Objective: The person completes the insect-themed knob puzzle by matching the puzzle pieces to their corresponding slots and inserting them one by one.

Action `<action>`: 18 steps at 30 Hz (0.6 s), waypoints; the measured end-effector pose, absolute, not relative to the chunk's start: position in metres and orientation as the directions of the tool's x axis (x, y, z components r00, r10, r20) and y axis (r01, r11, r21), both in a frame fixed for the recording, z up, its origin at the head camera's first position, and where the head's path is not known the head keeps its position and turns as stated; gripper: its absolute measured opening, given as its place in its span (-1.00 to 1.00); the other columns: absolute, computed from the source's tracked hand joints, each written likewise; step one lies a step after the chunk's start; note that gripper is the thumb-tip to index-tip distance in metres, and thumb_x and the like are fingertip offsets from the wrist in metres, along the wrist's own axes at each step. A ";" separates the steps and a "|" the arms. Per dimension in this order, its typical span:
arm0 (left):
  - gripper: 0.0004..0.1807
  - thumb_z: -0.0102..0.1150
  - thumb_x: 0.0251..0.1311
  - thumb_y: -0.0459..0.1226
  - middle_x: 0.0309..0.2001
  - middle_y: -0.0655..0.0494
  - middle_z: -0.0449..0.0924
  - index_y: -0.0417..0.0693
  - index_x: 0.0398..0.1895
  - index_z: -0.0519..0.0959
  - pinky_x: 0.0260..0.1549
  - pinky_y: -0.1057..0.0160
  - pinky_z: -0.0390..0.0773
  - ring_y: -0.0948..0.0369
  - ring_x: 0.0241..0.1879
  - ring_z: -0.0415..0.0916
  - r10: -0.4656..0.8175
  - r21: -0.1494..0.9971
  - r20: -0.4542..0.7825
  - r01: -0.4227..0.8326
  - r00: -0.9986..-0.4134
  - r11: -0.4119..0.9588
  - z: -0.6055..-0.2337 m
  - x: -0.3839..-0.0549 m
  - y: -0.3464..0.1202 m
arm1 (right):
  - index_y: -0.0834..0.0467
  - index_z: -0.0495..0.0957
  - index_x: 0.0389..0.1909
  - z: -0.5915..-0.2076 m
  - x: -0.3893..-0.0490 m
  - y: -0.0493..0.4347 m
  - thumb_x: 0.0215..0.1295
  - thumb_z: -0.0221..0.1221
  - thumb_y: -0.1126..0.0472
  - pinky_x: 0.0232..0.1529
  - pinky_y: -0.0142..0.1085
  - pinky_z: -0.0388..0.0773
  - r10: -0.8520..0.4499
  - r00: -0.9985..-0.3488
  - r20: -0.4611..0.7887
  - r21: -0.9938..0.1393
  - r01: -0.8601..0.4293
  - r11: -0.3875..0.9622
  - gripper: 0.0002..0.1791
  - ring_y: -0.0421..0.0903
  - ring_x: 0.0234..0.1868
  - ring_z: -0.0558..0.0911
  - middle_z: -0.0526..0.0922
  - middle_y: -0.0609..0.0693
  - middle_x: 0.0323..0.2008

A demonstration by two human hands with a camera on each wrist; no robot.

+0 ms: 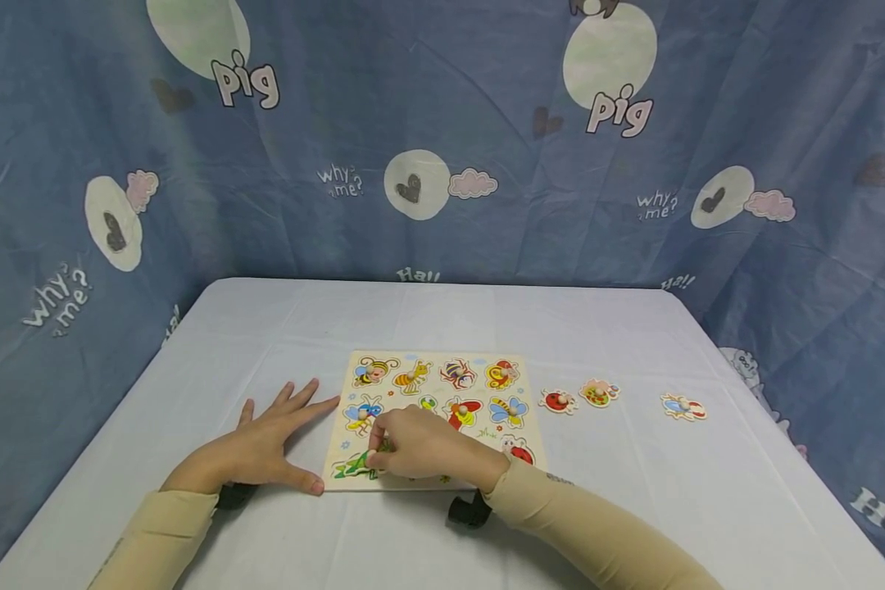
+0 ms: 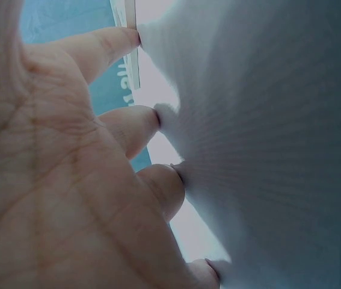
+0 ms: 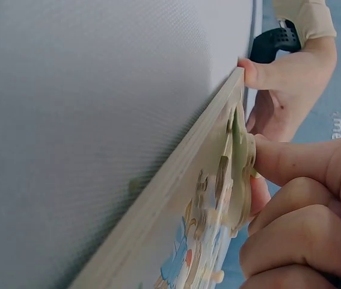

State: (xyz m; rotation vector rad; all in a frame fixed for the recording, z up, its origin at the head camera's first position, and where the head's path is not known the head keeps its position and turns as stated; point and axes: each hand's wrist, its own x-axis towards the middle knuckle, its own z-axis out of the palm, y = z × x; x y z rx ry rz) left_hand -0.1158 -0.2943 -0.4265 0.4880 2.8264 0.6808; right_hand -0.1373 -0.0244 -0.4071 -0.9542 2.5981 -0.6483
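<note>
A wooden peg puzzle board point(image 1: 533, 428) with colourful insect pieces lies on the table. Over its lower left part, my right hand point(image 1: 424, 442) pinches a green insect-shaped puzzle piece point(image 1: 352, 465) between thumb and fingers. The right wrist view shows this piece point(image 3: 241, 150) tilted, partly raised from the board's surface. My left hand point(image 1: 265, 442) lies spread on the cloth left of the board, its thumb and forefinger tips at the board's left edge. In the left wrist view, the fingertips point(image 2: 170, 180) press on the white cloth. My right hand and forearm hide the board's lower middle.
Right of the board lie a red ladybug piece point(image 1: 558, 401), a yellow-green bug piece point(image 1: 599, 392) and, farther out, a blue-winged bug piece point(image 1: 683, 407). A white cloth point(image 1: 619, 500) covers the table. Blue printed curtains point(image 1: 442, 106) hang behind and beside it.
</note>
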 end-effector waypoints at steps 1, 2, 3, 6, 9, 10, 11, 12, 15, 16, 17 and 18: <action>0.38 0.71 -0.33 0.32 0.75 -0.31 -0.11 0.25 0.69 0.27 0.28 -0.85 -0.41 -0.53 0.67 -0.31 0.359 0.471 -0.106 0.271 -0.927 0.840 -0.427 -0.116 -0.295 | -0.12 0.60 -0.32 -0.407 -0.137 -0.024 0.44 0.39 0.02 -0.64 -0.46 0.13 -0.667 -0.735 -0.118 -0.509 -0.532 0.676 -0.83 -0.34 -0.70 0.26 0.36 -0.25 -0.72; 0.38 0.71 -0.33 0.32 0.75 -0.31 -0.11 0.25 0.68 0.28 0.28 -0.85 -0.41 -0.53 0.67 -0.30 0.360 0.471 -0.103 0.274 -0.927 0.839 -0.427 -0.116 -0.295 | -0.11 0.60 -0.32 -0.407 -0.137 -0.024 0.44 0.39 0.02 -0.64 -0.47 0.12 -0.668 -0.735 -0.116 -0.511 -0.533 0.675 -0.83 -0.34 -0.70 0.26 0.36 -0.25 -0.72; 0.38 0.71 -0.33 0.32 0.75 -0.31 -0.10 0.25 0.68 0.28 0.28 -0.85 -0.41 -0.53 0.67 -0.30 0.361 0.472 -0.101 0.275 -0.927 0.838 -0.427 -0.116 -0.295 | -0.11 0.60 -0.32 -0.407 -0.137 -0.023 0.44 0.39 0.02 -0.64 -0.47 0.12 -0.670 -0.734 -0.114 -0.512 -0.534 0.673 -0.83 -0.34 -0.70 0.25 0.36 -0.26 -0.72; 0.37 0.71 -0.34 0.32 0.75 -0.30 -0.10 0.26 0.68 0.28 0.29 -0.84 -0.41 -0.52 0.67 -0.30 0.360 0.475 -0.100 0.274 -0.928 0.837 -0.427 -0.116 -0.295 | -0.11 0.60 -0.31 -0.406 -0.137 -0.023 0.45 0.38 0.02 -0.65 -0.47 0.10 -0.673 -0.731 -0.111 -0.517 -0.536 0.667 -0.84 -0.35 -0.71 0.23 0.34 -0.26 -0.73; 0.37 0.71 -0.33 0.32 0.75 -0.30 -0.10 0.27 0.68 0.28 0.29 -0.84 -0.42 -0.52 0.67 -0.30 0.361 0.478 -0.101 0.273 -0.927 0.835 -0.427 -0.116 -0.295 | -0.11 0.61 -0.31 -0.405 -0.137 -0.024 0.46 0.38 0.01 -0.66 -0.48 0.09 -0.674 -0.730 -0.111 -0.521 -0.535 0.665 -0.84 -0.35 -0.73 0.22 0.32 -0.26 -0.75; 0.37 0.71 -0.33 0.32 0.75 -0.30 -0.10 0.27 0.68 0.28 0.29 -0.84 -0.42 -0.52 0.67 -0.31 0.361 0.479 -0.101 0.273 -0.927 0.835 -0.427 -0.116 -0.296 | -0.11 0.61 -0.31 -0.405 -0.137 -0.024 0.46 0.37 0.01 -0.66 -0.47 0.09 -0.674 -0.731 -0.112 -0.521 -0.534 0.666 -0.84 -0.35 -0.73 0.22 0.32 -0.26 -0.76; 0.37 0.71 -0.32 0.32 0.75 -0.30 -0.11 0.26 0.68 0.28 0.29 -0.84 -0.42 -0.52 0.67 -0.31 0.362 0.480 -0.100 0.274 -0.927 0.833 -0.426 -0.116 -0.296 | -0.11 0.61 -0.31 -0.405 -0.137 -0.025 0.46 0.37 0.01 -0.66 -0.47 0.09 -0.673 -0.731 -0.111 -0.521 -0.534 0.666 -0.84 -0.35 -0.73 0.22 0.31 -0.26 -0.76; 0.36 0.71 -0.32 0.32 0.75 -0.30 -0.11 0.26 0.68 0.28 0.29 -0.84 -0.43 -0.52 0.67 -0.31 0.363 0.482 -0.100 0.274 -0.927 0.832 -0.426 -0.116 -0.296 | -0.11 0.61 -0.30 -0.405 -0.137 -0.025 0.46 0.37 0.01 -0.65 -0.47 0.10 -0.675 -0.730 -0.109 -0.520 -0.536 0.665 -0.84 -0.35 -0.73 0.22 0.31 -0.27 -0.77; 0.36 0.71 -0.32 0.32 0.75 -0.31 -0.11 0.26 0.68 0.28 0.29 -0.84 -0.43 -0.52 0.67 -0.31 0.365 0.485 -0.101 0.275 -0.925 0.830 -0.426 -0.116 -0.296 | -0.11 0.62 -0.31 -0.406 -0.137 -0.028 0.46 0.37 0.02 -0.64 -0.47 0.12 -0.680 -0.725 -0.110 -0.526 -0.539 0.659 -0.84 -0.35 -0.73 0.22 0.32 -0.28 -0.77; 0.36 0.71 -0.31 0.32 0.75 -0.31 -0.11 0.26 0.68 0.28 0.29 -0.84 -0.43 -0.52 0.67 -0.32 0.366 0.485 -0.103 0.274 -0.925 0.830 -0.426 -0.116 -0.296 | -0.11 0.62 -0.31 -0.406 -0.137 -0.028 0.46 0.37 0.01 -0.63 -0.48 0.12 -0.684 -0.721 -0.110 -0.524 -0.543 0.657 -0.84 -0.36 -0.73 0.22 0.32 -0.28 -0.77; 0.36 0.71 -0.31 0.32 0.75 -0.31 -0.11 0.26 0.68 0.28 0.29 -0.84 -0.44 -0.53 0.67 -0.32 0.366 0.485 -0.106 0.273 -0.925 0.831 -0.426 -0.116 -0.296 | -0.11 0.62 -0.31 -0.406 -0.137 -0.029 0.46 0.37 0.01 -0.63 -0.48 0.13 -0.688 -0.718 -0.109 -0.526 -0.545 0.653 -0.85 -0.36 -0.72 0.22 0.32 -0.29 -0.77; 0.37 0.71 -0.32 0.31 0.75 -0.31 -0.12 0.26 0.69 0.28 0.29 -0.84 -0.44 -0.53 0.67 -0.32 0.365 0.485 -0.109 0.271 -0.924 0.831 -0.426 -0.116 -0.295 | -0.11 0.63 -0.32 -0.407 -0.137 -0.030 0.46 0.37 0.01 -0.62 -0.48 0.14 -0.691 -0.714 -0.107 -0.519 -0.553 0.652 -0.85 -0.36 -0.72 0.22 0.32 -0.29 -0.76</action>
